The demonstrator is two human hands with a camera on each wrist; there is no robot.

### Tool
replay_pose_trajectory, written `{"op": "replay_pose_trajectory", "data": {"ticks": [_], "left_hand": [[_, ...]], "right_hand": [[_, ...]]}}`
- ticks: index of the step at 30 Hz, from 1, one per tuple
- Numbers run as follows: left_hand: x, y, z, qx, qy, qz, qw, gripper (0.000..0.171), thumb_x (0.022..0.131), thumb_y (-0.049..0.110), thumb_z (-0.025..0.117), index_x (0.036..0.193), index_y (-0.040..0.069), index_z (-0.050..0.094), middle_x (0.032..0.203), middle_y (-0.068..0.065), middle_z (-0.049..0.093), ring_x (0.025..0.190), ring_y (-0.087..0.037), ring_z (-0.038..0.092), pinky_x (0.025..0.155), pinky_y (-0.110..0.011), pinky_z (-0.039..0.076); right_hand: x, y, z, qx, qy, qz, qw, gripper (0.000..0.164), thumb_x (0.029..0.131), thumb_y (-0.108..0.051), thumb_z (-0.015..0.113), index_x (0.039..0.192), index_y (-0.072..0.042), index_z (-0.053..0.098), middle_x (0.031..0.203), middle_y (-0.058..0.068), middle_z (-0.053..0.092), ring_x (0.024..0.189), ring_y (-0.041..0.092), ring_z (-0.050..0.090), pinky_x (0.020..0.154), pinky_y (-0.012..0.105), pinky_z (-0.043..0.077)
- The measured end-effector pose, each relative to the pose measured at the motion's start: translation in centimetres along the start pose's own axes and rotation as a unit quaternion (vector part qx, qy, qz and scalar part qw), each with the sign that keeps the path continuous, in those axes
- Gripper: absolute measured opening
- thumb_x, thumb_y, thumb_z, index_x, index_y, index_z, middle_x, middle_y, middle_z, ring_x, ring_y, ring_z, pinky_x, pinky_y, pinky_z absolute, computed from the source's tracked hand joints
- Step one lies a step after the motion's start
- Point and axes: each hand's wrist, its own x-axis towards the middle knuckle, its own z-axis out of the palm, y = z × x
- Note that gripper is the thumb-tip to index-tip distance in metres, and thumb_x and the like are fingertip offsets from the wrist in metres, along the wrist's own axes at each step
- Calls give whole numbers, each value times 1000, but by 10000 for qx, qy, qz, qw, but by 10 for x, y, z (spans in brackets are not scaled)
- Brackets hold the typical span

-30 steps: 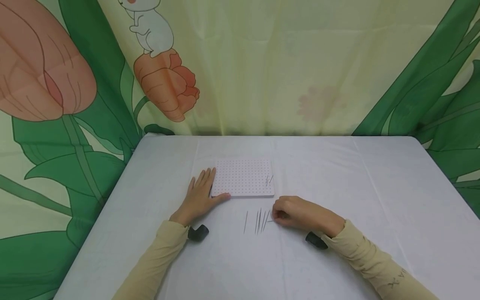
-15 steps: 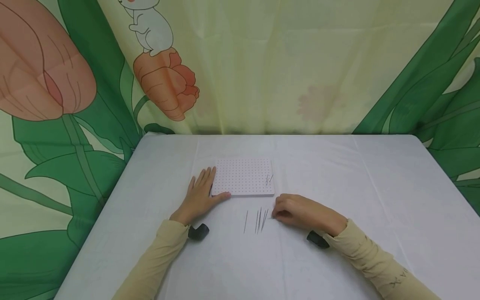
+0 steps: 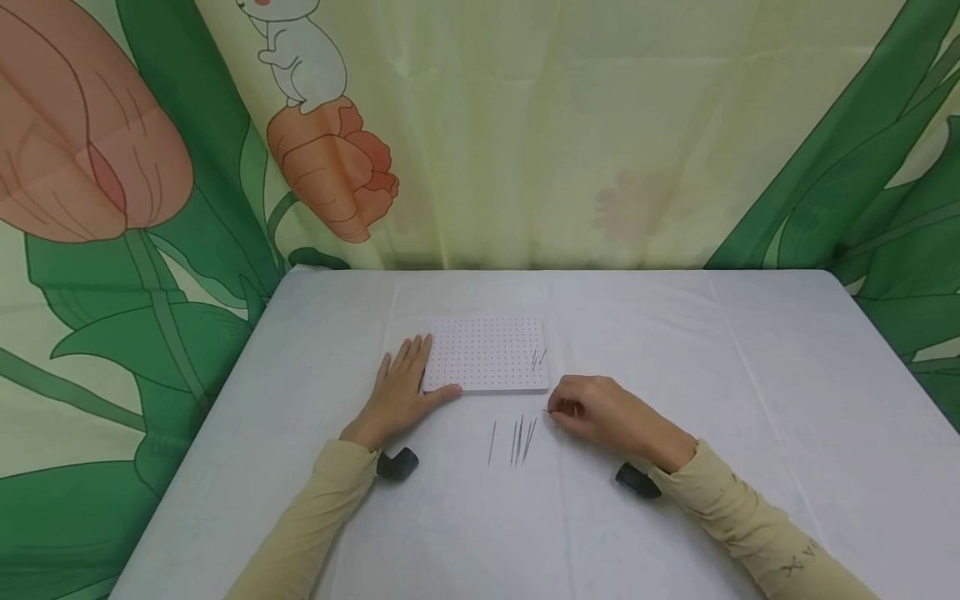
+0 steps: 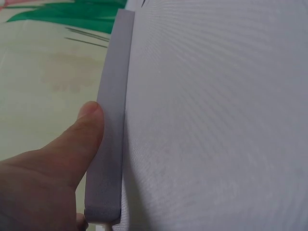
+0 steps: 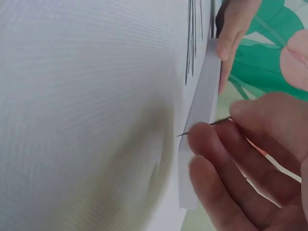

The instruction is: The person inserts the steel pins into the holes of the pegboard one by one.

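Note:
A white board (image 3: 483, 354) with rows of small holes lies on the table, several thin needles (image 3: 534, 360) standing at its right side. My left hand (image 3: 396, 398) rests along the board's left edge, fingers spread, its thumb (image 4: 89, 120) against the near side. Just off the board's near right corner, my right hand (image 3: 618, 421) pinches a dark needle (image 5: 221, 120) between thumb and fingers. The needle's pointed end sticks out past the fingertips in the right wrist view. Several more needles (image 3: 520, 440) lie side by side on the cloth in front of the board.
A white cloth (image 3: 750, 375) covers the table. Behind it hangs a curtain (image 3: 525, 150) printed with plants and a rabbit. Each wrist carries a small black camera, such as the right wrist camera (image 3: 637, 481).
My right hand has picked up a needle from beside the others and moved slightly away from me, toward the board's near right corner. My left hand has stayed in place.

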Motion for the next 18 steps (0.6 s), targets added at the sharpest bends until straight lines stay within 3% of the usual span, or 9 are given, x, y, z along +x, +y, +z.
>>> {"op": "replay_pose_trajectory", "data": {"ticks": [11, 18], "left_hand": [[0, 0, 1, -4, -4, -20, 10000, 106, 87, 68, 58, 160, 9, 9, 167, -11, 9, 155, -30, 2, 122, -55, -4], [0, 0, 1, -8, -27, -46, 10000, 107, 87, 69, 58, 160, 9, 8, 167, -10, 7, 155, -29, 1, 122, -54, -4]], "right_hand": [[0, 3, -3, 378, 1038, 383, 9931, 8, 86, -3, 74, 92, -8, 76, 88, -1, 75, 77, 4, 68, 72, 28, 58], [4, 6, -4, 501, 1411, 753, 9859, 7, 88, -6, 74, 93, -9, 77, 87, -1, 76, 79, 9, 71, 72, 31, 59]]}}
